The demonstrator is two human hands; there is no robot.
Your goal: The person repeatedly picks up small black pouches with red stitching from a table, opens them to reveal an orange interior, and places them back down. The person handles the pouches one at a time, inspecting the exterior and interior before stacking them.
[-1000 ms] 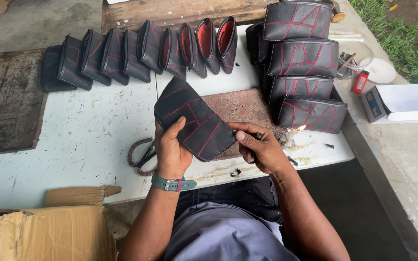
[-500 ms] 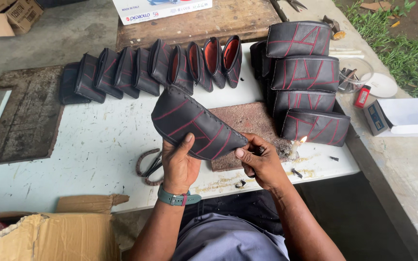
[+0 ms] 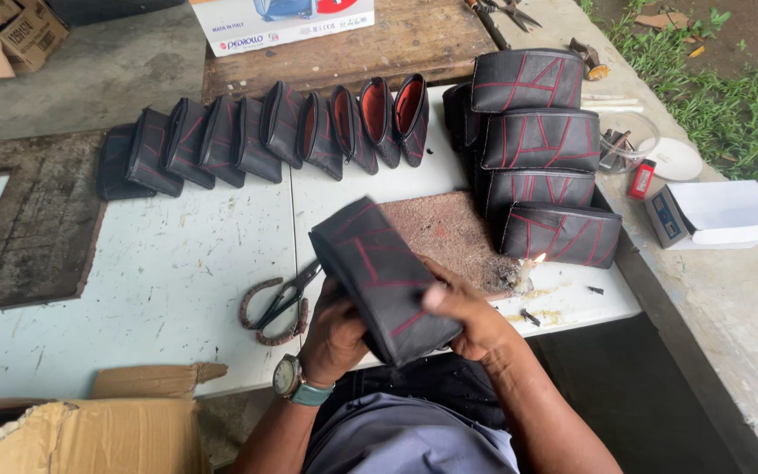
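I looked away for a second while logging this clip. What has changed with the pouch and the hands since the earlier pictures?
The black pouch with red stitching has been lifted off the brown mat and turned, one end now pointing away. The left hand keeps holding it from below; the right hand has shifted onto its near edge. The scissors, candle flame, pouch row and pouch stack stayed put.

A white, scuffed bench [image 3: 133, 272] is seen carrying a row of black pouches [image 3: 247, 136], a stack of red-stitched pouches [image 3: 541, 175], a brown worn pad [image 3: 449, 233], scissors [image 3: 278, 303] and a lit candle stub [image 3: 524, 274].
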